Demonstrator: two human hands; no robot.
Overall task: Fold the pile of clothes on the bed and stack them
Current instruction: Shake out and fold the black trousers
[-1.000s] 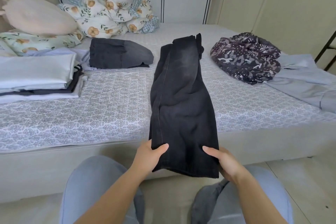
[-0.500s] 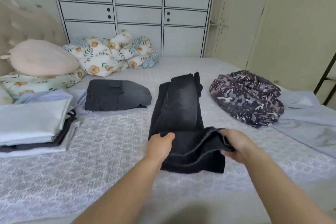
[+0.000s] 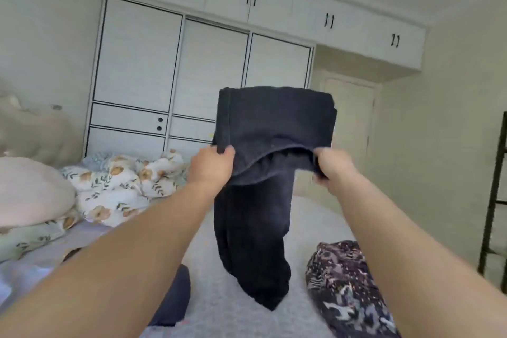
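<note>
Both hands, left (image 3: 211, 164) and right (image 3: 330, 166), grip the black pants (image 3: 263, 173) mid-fold above the bed (image 3: 315, 214). One dark folded piece (image 3: 172, 299) is done, but the patterned garment (image 3: 348, 291) looks unfolded, so I'd say partway through.

both arms outstretched — left hand (image 3: 211, 166) and right hand (image 3: 333, 166) raised, fingers curled tight

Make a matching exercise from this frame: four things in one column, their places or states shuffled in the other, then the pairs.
Things:
1. black pants
2. patterned garment
3. floral bedding
4. pink pillow

Places or states:
A. bunched near the wardrobe
B. far left on the bed
C. held up by left hand and right hand
D. crumpled on the bed at lower right

Pairs: 1-C, 2-D, 3-A, 4-B
</note>
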